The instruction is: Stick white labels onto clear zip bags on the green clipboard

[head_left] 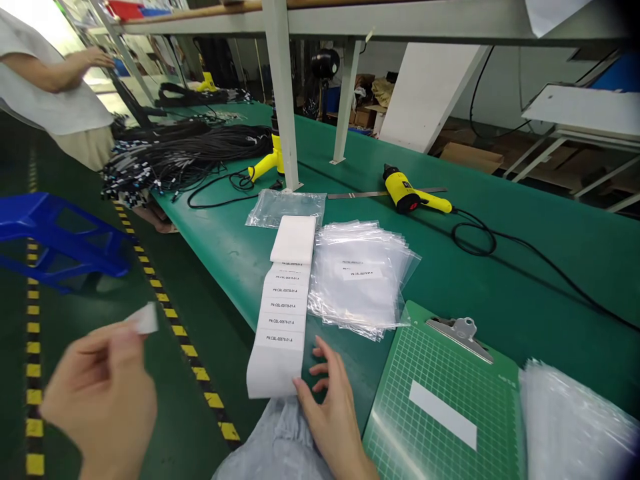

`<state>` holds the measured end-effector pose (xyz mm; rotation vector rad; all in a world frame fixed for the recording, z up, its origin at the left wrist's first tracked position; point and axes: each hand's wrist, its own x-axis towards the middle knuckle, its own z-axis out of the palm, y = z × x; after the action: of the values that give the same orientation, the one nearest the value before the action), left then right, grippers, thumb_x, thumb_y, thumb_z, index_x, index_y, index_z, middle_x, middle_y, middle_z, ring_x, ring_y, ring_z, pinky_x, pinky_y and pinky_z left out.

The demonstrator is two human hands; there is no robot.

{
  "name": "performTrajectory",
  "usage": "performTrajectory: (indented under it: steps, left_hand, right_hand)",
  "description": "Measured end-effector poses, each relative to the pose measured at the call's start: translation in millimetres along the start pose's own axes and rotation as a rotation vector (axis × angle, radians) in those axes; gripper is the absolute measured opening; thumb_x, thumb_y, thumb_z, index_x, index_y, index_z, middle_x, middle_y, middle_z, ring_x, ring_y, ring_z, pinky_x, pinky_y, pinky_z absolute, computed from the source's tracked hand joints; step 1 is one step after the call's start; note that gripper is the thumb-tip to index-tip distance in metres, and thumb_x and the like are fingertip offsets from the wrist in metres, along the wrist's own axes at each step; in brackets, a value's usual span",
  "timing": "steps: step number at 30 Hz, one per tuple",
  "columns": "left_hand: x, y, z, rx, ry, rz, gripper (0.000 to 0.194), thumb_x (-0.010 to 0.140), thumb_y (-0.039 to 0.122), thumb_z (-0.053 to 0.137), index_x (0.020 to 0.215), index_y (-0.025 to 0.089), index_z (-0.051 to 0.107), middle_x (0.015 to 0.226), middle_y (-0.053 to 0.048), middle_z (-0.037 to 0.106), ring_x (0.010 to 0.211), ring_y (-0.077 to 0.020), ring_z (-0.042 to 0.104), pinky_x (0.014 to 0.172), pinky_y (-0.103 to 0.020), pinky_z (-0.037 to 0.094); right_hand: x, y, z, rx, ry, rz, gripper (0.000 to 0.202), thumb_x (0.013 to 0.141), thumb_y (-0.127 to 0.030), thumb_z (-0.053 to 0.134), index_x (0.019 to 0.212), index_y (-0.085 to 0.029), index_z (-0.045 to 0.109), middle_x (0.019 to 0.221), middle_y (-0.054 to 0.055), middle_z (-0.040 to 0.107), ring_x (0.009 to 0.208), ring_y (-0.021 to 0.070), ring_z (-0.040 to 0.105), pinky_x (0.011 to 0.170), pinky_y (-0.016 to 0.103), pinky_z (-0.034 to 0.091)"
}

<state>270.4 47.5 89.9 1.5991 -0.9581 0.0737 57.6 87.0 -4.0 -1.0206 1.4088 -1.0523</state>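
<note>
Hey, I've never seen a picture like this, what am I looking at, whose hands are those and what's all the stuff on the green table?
This is one picture from a camera worn on a person's head, looking down at their own bare hands. The left hand pinches a small white label, held out over the floor. The right hand rests at the table edge, touching the end of a label strip printed with part numbers. Beside the strip lies a stack of clear bags, then a green clipboard. Farther back are two yellow tools with cords and a bundle of black cables. Another person stands at the far left.
</note>
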Motion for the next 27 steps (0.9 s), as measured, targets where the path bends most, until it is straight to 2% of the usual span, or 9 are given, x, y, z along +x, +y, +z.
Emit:
performTrajectory:
  steps: [2, 4, 7, 9, 11, 14, 18, 23, 27]
  left_hand:
    - [-27, 23, 12.9, -0.104, -0.299, 0.268, 0.009, 0.083, 0.02, 0.049, 0.077, 0.022, 0.056, 0.084, 0.004, 0.059, 0.085, -0.0178, 0.057, 0.076, -0.039, 0.045]
    - [-55, 40, 28.4, -0.231, -0.547, 0.635, 0.011, 0.08, 0.009, 0.053, 0.079, 0.02, 0.057, 0.078, 0.002, 0.059, 0.077, -0.0147, 0.058, 0.067, -0.031, 0.046]
    - [-88, 53, 46.8, -0.16, -0.881, 0.828, 0.011, 0.085, 0.013, 0.051, 0.092, 0.018, 0.058, 0.085, -0.002, 0.063, 0.082, -0.0169, 0.058, 0.07, -0.033, 0.043]
    - [-102, 54, 52.7, -0.154, -1.013, 0.821, 0.013, 0.088, 0.024, 0.051, 0.097, 0.019, 0.058, 0.095, -0.005, 0.063, 0.091, -0.0197, 0.057, 0.077, -0.034, 0.041]
    - [-108, 50, 54.9, -0.152, -1.026, 0.727, 0.02, 0.087, 0.031, 0.052, 0.105, 0.022, 0.056, 0.105, -0.007, 0.06, 0.101, -0.0221, 0.052, 0.083, -0.036, 0.039]
    - [-109, 42, 56.6, -0.077, -1.043, 0.379, 0.038, 0.085, 0.038, 0.054, 0.12, 0.025, 0.048, 0.118, -0.01, 0.053, 0.109, -0.0262, 0.047, 0.087, -0.039, 0.039]
    - [-109, 43, 57.9, -0.103, -1.411, -0.094, 0.026, 0.085, 0.044, 0.049, 0.079, 0.021, 0.061, 0.076, -0.002, 0.06, 0.077, -0.0202, 0.055, 0.071, -0.032, 0.043]
    - [-118, 61, 53.3, -0.045, -1.452, 0.067, 0.024, 0.087, 0.038, 0.048, 0.074, 0.022, 0.061, 0.071, 0.001, 0.058, 0.075, -0.0178, 0.052, 0.079, -0.036, 0.033]
    - [-122, 71, 53.7, -0.077, -1.462, 0.23, 0.025, 0.09, 0.034, 0.043, 0.075, 0.021, 0.058, 0.07, 0.003, 0.057, 0.072, -0.0147, 0.051, 0.08, -0.036, 0.028]
  right_hand:
    - [-9, -15, -11, 0.029, -0.027, -0.031, 0.049, 0.078, -0.041, 0.059, 0.124, -0.027, 0.051, 0.117, 0.01, 0.057, 0.098, 0.0236, 0.056, 0.07, 0.031, 0.05]
    - [-15, -29, -21, 0.221, -0.142, -0.022, 0.043, 0.081, -0.045, 0.055, 0.12, -0.028, 0.056, 0.116, 0.009, 0.06, 0.107, 0.0243, 0.055, 0.081, 0.033, 0.049]
    - [-18, -37, -33, 0.473, -0.115, 0.032, 0.038, 0.079, -0.045, 0.06, 0.113, -0.028, 0.061, 0.115, 0.006, 0.063, 0.108, 0.0225, 0.056, 0.089, 0.032, 0.046]
    - [-18, -33, -42, 0.52, 0.025, 0.088, 0.033, 0.074, -0.044, 0.066, 0.102, -0.026, 0.067, 0.104, 0.006, 0.068, 0.096, 0.0207, 0.062, 0.082, 0.029, 0.05]
    - [-19, -25, -52, 0.507, 0.145, 0.136, 0.031, 0.069, -0.043, 0.071, 0.09, -0.022, 0.07, 0.09, 0.006, 0.071, 0.082, 0.0191, 0.065, 0.072, 0.025, 0.052]
    - [-27, -18, -65, 0.475, 0.247, 0.183, 0.031, 0.062, -0.044, 0.075, 0.08, -0.019, 0.072, 0.074, 0.005, 0.07, 0.07, 0.0171, 0.064, 0.062, 0.021, 0.052]
    - [-41, -24, -72, 0.442, 0.372, 0.237, 0.036, 0.057, -0.046, 0.078, 0.079, -0.018, 0.074, 0.074, 0.005, 0.071, 0.066, 0.0182, 0.063, 0.062, 0.024, 0.054]
    - [-47, -17, -86, 0.352, 0.442, 0.276, 0.065, 0.061, -0.049, 0.074, 0.117, -0.019, 0.06, 0.073, 0.004, 0.072, 0.072, 0.023, 0.066, 0.069, 0.031, 0.056]
    - [-44, 4, -109, 0.265, 0.41, 0.218, 0.048, 0.06, -0.047, 0.074, 0.098, -0.018, 0.069, 0.079, 0.008, 0.072, 0.073, 0.0243, 0.066, 0.065, 0.029, 0.056]
